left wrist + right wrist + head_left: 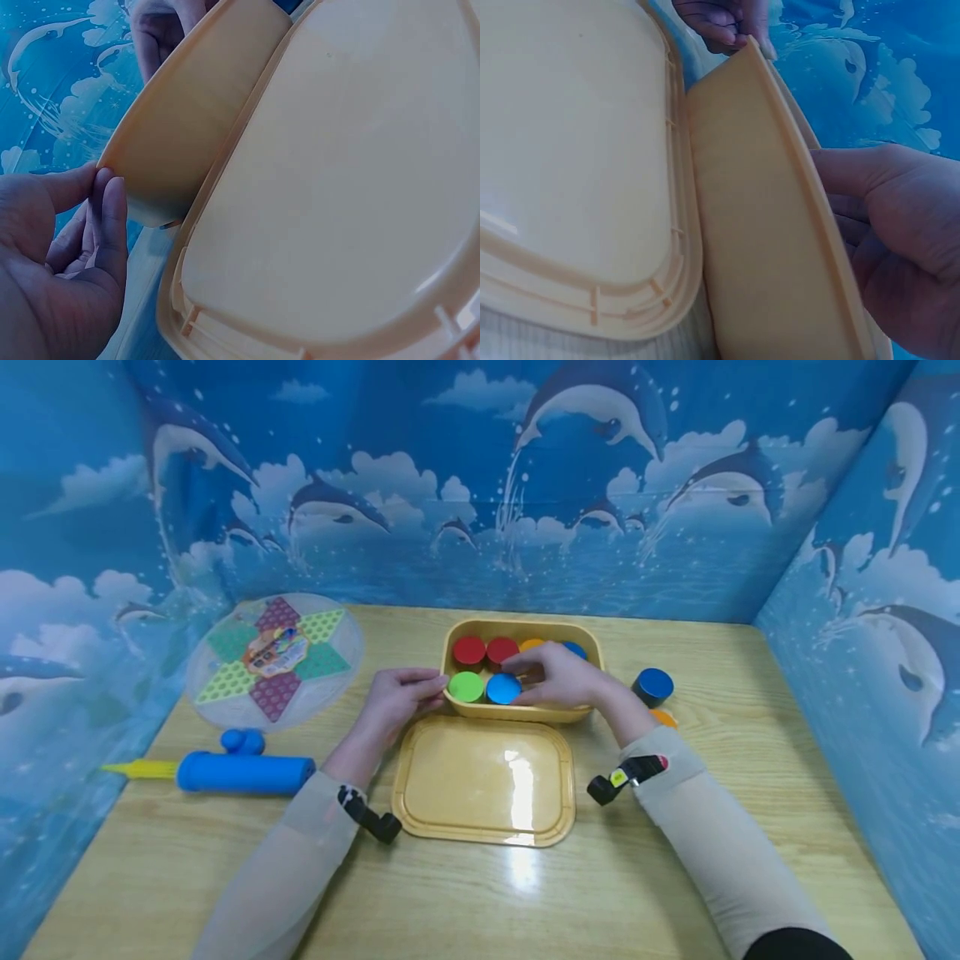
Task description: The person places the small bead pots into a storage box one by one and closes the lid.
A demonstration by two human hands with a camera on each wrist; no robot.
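A yellow plastic box [525,713] holds several round tubs: two red tubs [470,652], a green tub [467,687], a blue tub [503,689], and orange and blue ones behind the hand. My left hand [405,697] pinches the box's left rim between thumb and fingers, seen closely in the left wrist view. Inside the box, my right hand [561,678] has its thumb and fingers curled at the right side of the front blue tub. The right wrist view hides those fingertips behind the box wall [757,202].
The box's yellow lid [483,777] lies in front of it. Right of the box are a blue tub [652,687] and an orange one [664,718], partly covered by the forearm. Leftward lie a round star-patterned board [217,647] and a blue pump [243,772] with a yellow nozzle.
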